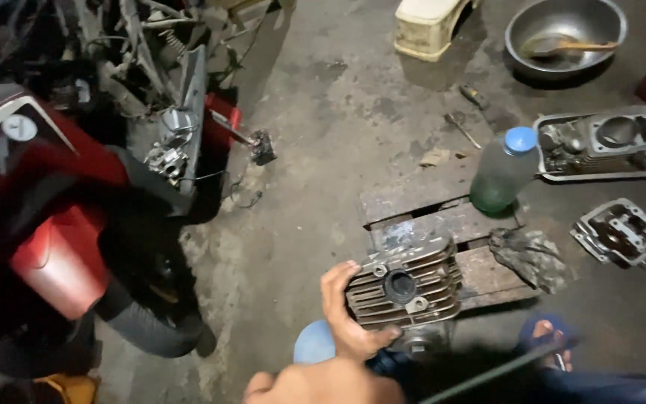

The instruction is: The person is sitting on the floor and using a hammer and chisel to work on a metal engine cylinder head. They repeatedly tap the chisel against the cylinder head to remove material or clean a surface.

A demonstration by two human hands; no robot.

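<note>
My left hand (347, 313) grips the left side of a finned metal cylinder head (407, 284), thumb on its lower edge and fingers over the top. The head is tilted with its round port facing me, just above the near end of some wooden boards (443, 217). My forearm comes in from the bottom edge. My right hand is out of sight. A thin dark rod (487, 374) slants across the lower right, near my foot in a blue sandal (547, 334).
A partly stripped red motorcycle (46, 217) fills the left, with a carburettor (164, 158) hanging out. On the concrete floor are a blue-capped plastic bottle (504, 172), a rag (528, 256), a tray with engine parts (600, 146), an engine casting (620, 233), a metal bowl (566, 34) and a screwdriver (461, 129).
</note>
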